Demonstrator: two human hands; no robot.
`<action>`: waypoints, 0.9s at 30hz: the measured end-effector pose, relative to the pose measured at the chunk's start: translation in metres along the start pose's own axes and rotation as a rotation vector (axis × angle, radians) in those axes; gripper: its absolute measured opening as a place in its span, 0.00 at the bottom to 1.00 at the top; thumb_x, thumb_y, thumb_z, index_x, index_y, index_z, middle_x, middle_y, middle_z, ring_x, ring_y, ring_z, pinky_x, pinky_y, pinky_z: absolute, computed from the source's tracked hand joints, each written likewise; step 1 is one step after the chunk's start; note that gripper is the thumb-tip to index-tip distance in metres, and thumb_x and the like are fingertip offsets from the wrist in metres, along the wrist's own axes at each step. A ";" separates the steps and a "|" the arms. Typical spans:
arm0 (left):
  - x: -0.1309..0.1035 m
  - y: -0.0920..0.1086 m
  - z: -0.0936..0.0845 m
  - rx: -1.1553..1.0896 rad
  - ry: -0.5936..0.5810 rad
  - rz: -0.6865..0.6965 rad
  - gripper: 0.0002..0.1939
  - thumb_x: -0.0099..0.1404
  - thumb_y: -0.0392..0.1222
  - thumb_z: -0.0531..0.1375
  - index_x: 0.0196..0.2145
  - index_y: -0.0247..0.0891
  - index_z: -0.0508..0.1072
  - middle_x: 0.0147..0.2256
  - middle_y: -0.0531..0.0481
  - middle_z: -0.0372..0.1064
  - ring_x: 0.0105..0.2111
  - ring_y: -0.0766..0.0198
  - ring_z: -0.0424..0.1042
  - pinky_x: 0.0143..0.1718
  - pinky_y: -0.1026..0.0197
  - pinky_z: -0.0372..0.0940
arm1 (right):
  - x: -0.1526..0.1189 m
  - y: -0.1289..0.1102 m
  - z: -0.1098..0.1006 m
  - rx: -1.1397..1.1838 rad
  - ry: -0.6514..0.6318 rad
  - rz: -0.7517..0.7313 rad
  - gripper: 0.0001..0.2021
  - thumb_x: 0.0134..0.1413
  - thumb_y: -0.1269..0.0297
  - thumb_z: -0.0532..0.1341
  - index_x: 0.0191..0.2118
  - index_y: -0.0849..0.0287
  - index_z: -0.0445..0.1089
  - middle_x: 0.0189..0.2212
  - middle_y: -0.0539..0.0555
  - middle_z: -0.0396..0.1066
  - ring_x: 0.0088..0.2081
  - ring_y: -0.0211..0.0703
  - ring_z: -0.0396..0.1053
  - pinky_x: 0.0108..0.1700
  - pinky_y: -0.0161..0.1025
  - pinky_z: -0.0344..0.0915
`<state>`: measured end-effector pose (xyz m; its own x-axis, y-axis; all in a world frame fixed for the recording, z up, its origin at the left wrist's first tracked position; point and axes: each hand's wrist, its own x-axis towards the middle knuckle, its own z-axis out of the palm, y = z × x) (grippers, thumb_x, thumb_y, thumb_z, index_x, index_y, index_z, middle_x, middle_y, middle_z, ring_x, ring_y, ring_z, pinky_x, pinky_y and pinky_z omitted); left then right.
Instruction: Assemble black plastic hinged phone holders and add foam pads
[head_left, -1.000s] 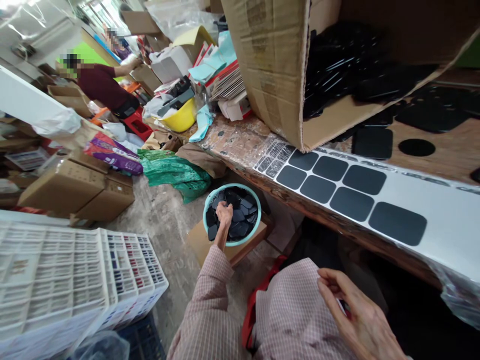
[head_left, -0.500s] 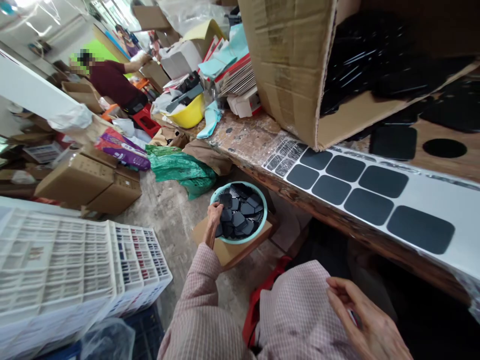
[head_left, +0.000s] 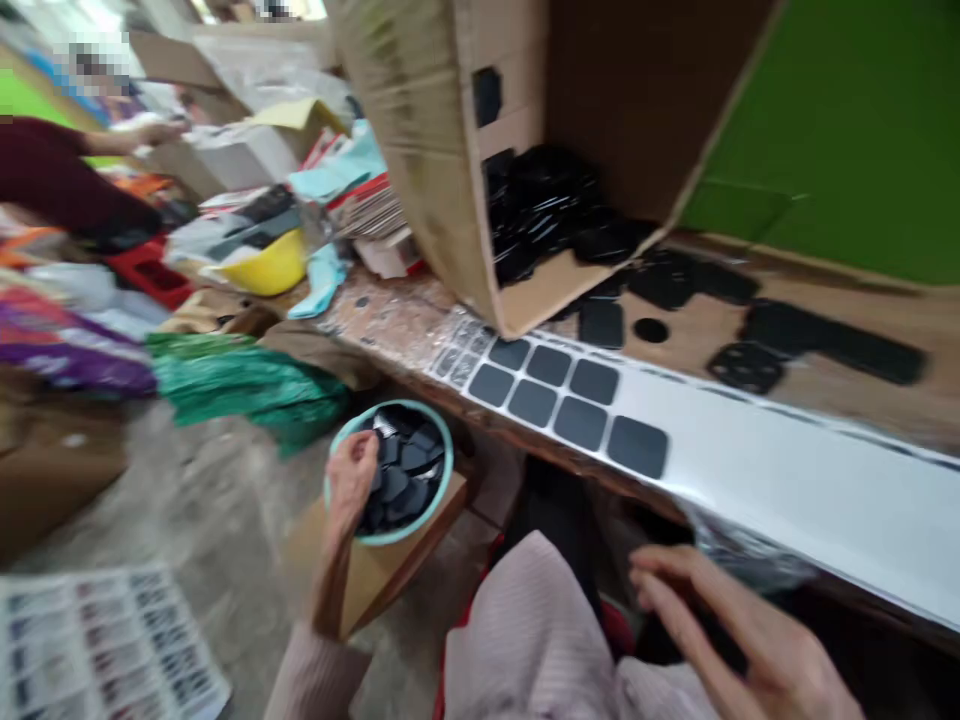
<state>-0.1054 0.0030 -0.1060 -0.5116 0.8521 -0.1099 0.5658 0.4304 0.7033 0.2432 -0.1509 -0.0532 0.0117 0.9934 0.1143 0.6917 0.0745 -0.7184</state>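
Observation:
My left hand (head_left: 352,478) is over the left rim of a light-blue round basin (head_left: 448,470), its fingers pinched together at the dark pieces (head_left: 405,494) inside. Whether something is between those fingertips is hidden. My right hand (head_left: 739,625) hovers in front of the bench edge above my lap, thumb and index close together; what they hold, if anything, I cannot make out. On the bench lies a long white sheet (head_left: 757,440) bearing rows of dark rounded squares (head_left: 579,422).
A large cardboard box (head_left: 420,150) with black plastic inside stands on the bench. Dark flat parts (head_left: 832,340) lie to its right. Beyond are a yellow bowl (head_left: 270,265) and a green sack (head_left: 251,385). A person in a dark red shirt (head_left: 52,180) is at the upper left.
The view has swung right, so the bench and basin appear further left. The dark piece seen at my left fingertips earlier is not distinguishable now. My right hand stays over my lap.

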 end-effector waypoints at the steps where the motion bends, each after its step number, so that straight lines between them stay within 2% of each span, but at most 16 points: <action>1: -0.011 0.020 0.004 -0.064 -0.060 0.076 0.08 0.63 0.44 0.58 0.36 0.39 0.74 0.32 0.49 0.73 0.37 0.57 0.73 0.44 0.55 0.67 | 0.011 0.001 -0.014 -0.059 0.104 -0.004 0.09 0.61 0.57 0.56 0.44 0.50 0.70 0.35 0.50 0.75 0.31 0.41 0.75 0.33 0.34 0.72; 3: -0.037 0.063 0.017 -0.182 -0.218 0.262 0.10 0.62 0.48 0.59 0.38 0.41 0.75 0.33 0.51 0.74 0.37 0.60 0.73 0.44 0.58 0.67 | 0.038 0.007 -0.034 -0.143 0.236 -0.015 0.08 0.63 0.60 0.55 0.41 0.53 0.70 0.34 0.52 0.72 0.32 0.41 0.72 0.35 0.36 0.70; 5: -0.065 0.104 0.035 -0.261 -0.392 0.648 0.09 0.65 0.45 0.57 0.38 0.41 0.75 0.36 0.50 0.74 0.38 0.60 0.73 0.45 0.57 0.67 | 0.067 0.016 -0.041 -0.146 0.228 -0.065 0.09 0.63 0.64 0.53 0.41 0.56 0.70 0.36 0.54 0.70 0.34 0.41 0.70 0.36 0.38 0.69; 7: -0.087 0.136 0.058 -0.156 -0.434 0.974 0.10 0.66 0.41 0.56 0.42 0.41 0.75 0.42 0.47 0.73 0.44 0.58 0.70 0.49 0.53 0.64 | 0.091 0.026 -0.035 -0.167 0.145 -0.111 0.11 0.62 0.68 0.53 0.44 0.58 0.70 0.38 0.56 0.68 0.38 0.44 0.69 0.41 0.41 0.69; 9: -0.097 0.154 0.079 0.032 -0.426 1.140 0.13 0.67 0.38 0.55 0.48 0.40 0.73 0.49 0.44 0.70 0.51 0.54 0.65 0.53 0.48 0.61 | 0.106 0.032 -0.023 -0.233 0.061 -0.151 0.12 0.60 0.71 0.53 0.45 0.59 0.71 0.38 0.57 0.67 0.41 0.47 0.67 0.46 0.46 0.67; 11: -0.097 0.159 0.093 0.172 -0.428 1.197 0.16 0.67 0.38 0.55 0.51 0.40 0.71 0.53 0.43 0.67 0.53 0.51 0.61 0.54 0.45 0.60 | 0.114 0.034 -0.014 -0.314 0.000 -0.172 0.13 0.58 0.72 0.53 0.45 0.59 0.71 0.38 0.58 0.67 0.42 0.50 0.64 0.48 0.48 0.65; 13: -0.093 0.158 0.099 0.225 -0.438 1.214 0.16 0.68 0.39 0.55 0.53 0.40 0.71 0.53 0.43 0.66 0.53 0.51 0.60 0.54 0.44 0.60 | 0.116 0.034 -0.010 -0.360 -0.033 -0.167 0.13 0.58 0.73 0.53 0.45 0.59 0.70 0.40 0.59 0.67 0.43 0.51 0.63 0.49 0.49 0.64; 16: -0.090 0.153 0.099 0.231 -0.439 1.208 0.16 0.68 0.40 0.55 0.53 0.42 0.71 0.53 0.44 0.66 0.53 0.51 0.60 0.54 0.43 0.60 | 0.119 0.030 -0.011 -0.366 -0.041 -0.141 0.12 0.57 0.73 0.52 0.42 0.58 0.69 0.42 0.59 0.67 0.45 0.51 0.62 0.50 0.50 0.63; 22: -0.090 0.155 0.097 0.215 -0.455 1.195 0.15 0.68 0.40 0.55 0.52 0.42 0.71 0.53 0.45 0.65 0.53 0.52 0.59 0.55 0.44 0.60 | 0.135 0.026 -0.021 -0.306 -0.070 -0.131 0.08 0.49 0.76 0.54 0.34 0.58 0.65 0.36 0.56 0.68 0.40 0.47 0.64 0.47 0.44 0.62; 27: -0.089 0.154 0.100 0.195 -0.441 1.210 0.16 0.69 0.40 0.54 0.53 0.42 0.71 0.53 0.45 0.65 0.54 0.53 0.59 0.57 0.46 0.59 | 0.134 0.023 -0.016 -0.294 -0.037 -0.111 0.09 0.49 0.78 0.54 0.36 0.59 0.64 0.37 0.56 0.69 0.40 0.46 0.64 0.49 0.47 0.62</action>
<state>0.0925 0.0230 -0.0584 0.6185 0.7373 0.2717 0.6192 -0.6702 0.4092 0.2725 -0.0177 -0.0430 -0.0981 0.9835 0.1517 0.8667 0.1594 -0.4727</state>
